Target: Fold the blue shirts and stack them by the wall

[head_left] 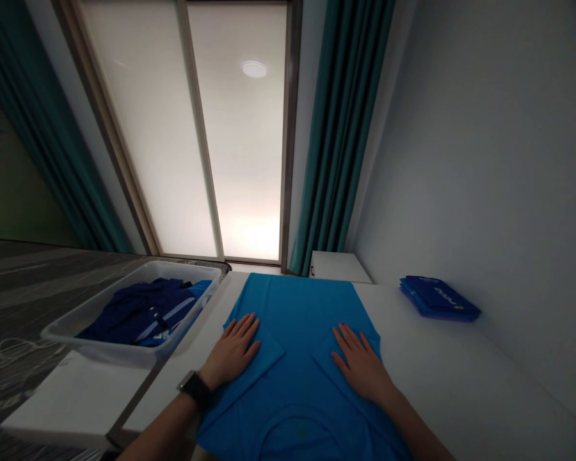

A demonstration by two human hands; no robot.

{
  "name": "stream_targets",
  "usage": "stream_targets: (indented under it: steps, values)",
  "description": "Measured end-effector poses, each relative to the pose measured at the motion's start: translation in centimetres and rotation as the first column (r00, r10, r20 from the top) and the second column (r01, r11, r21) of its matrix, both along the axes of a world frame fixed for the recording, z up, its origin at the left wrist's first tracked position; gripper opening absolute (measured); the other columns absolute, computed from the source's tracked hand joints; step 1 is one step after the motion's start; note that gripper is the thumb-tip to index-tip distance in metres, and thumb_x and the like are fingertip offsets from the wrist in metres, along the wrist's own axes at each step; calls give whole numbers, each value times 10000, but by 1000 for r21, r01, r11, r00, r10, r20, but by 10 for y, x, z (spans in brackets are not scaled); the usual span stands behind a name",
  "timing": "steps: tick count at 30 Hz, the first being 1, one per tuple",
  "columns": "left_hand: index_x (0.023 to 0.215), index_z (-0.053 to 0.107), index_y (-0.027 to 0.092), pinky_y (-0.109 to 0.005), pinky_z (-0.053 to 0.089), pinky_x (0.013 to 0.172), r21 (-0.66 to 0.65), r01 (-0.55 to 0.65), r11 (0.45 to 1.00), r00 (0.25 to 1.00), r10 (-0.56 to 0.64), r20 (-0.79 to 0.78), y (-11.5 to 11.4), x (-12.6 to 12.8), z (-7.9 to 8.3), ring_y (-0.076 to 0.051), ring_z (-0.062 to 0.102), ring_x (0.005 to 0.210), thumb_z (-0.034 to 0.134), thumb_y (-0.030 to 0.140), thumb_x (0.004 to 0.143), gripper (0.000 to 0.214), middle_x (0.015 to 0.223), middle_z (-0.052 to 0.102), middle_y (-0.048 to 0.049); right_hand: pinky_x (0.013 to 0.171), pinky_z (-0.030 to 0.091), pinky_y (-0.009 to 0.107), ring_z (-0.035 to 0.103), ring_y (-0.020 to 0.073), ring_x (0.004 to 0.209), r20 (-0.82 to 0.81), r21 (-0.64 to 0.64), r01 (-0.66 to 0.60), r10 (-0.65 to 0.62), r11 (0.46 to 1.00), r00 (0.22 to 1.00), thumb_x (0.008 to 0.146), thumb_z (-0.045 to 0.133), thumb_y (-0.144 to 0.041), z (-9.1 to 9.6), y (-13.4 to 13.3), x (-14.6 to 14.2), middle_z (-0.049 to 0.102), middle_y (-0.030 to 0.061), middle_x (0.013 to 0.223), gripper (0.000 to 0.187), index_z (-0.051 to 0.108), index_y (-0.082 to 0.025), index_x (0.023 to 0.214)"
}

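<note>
A bright blue shirt (300,358) lies spread out on a white table (436,384), right in front of the person. Its round neck (300,410) is at the near end, and its bottom edge is at the far end of the table. Both sleeves are folded in over the body of the shirt, so each one makes a slanting edge that points to the middle.

The left hand (233,351) lies flat on the shirt's left side, on the folded part. Its fingers are loose and straight, a little apart, and the thumb points inward. A black watch (195,388) is around that wrist. The right hand (359,365) lies flat on the other folded side, its fingers also loose and spread out.

To the left, beside the table, is a lower white top (79,397). Just past it is a clear plastic bin (60,331), with dark blue and bright blue clothes (139,310) in a messy heap inside. A white cord (16,349) lies on a gray striped cloth (24,275) left of the bin.

On the table's right side, near the pale wall (484,160), sits a neat pile of folded blue clothes (436,298) with white letters on top. Past the table stands a small white cabinet (340,266). Behind it hangs a green-blue curtain (348,141), beside tall, cloudy glass panels (244,160).
</note>
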State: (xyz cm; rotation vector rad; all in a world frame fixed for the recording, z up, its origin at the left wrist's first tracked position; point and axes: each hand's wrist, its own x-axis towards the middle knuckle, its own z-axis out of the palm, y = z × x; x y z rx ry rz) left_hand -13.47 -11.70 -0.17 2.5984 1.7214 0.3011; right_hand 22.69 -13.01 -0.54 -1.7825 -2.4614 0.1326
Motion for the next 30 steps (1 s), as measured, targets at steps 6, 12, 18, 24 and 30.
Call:
stream_targets:
  steps: [6,12,18,24,30]
  values:
    - [1516,336,250,-459,241,1182,21,0,1000,1000,0,0,1,-1,-2,-254,313,1440,282,540,1006,589,1574,315,-44,1212,92,492,139,237,1483,-15,-2,3,-3,1000,1000,973,139,-644,1,-2,0,169,46,1609,721,224,-209,1542]
    - [1517,336,224,-474,238,1181,-12,-7,1000,1000,7,-3,-1,0,3,-259,307,1443,269,539,1006,604,1578,301,-59,1213,90,489,123,242,1485,-10,-63,22,-23,998,1000,971,155,-646,6,-2,-1,161,43,1611,726,213,-206,1545]
    - [1463,432,229,-512,226,1180,-4,-10,1000,1000,10,-9,9,5,16,-275,344,1423,358,516,988,560,1535,397,-78,1215,101,488,174,236,1478,-60,-78,-17,12,997,998,977,180,-638,14,5,-3,227,31,1599,696,273,-230,1532]
    - [1449,443,236,-493,287,1158,-34,11,999,1000,-10,28,43,16,27,-277,366,1410,387,478,981,530,1525,417,-74,1219,110,467,208,222,1471,-123,-69,-94,85,993,989,992,182,-604,27,35,-14,263,20,1589,660,305,-232,1524]
    - [1424,466,268,-480,320,1138,-81,6,997,999,-1,52,79,17,19,-279,386,1399,402,496,966,515,1511,441,-60,1216,112,470,203,230,1472,-123,-131,-140,124,981,985,990,224,-598,31,73,-25,284,18,1583,642,321,-246,1518]
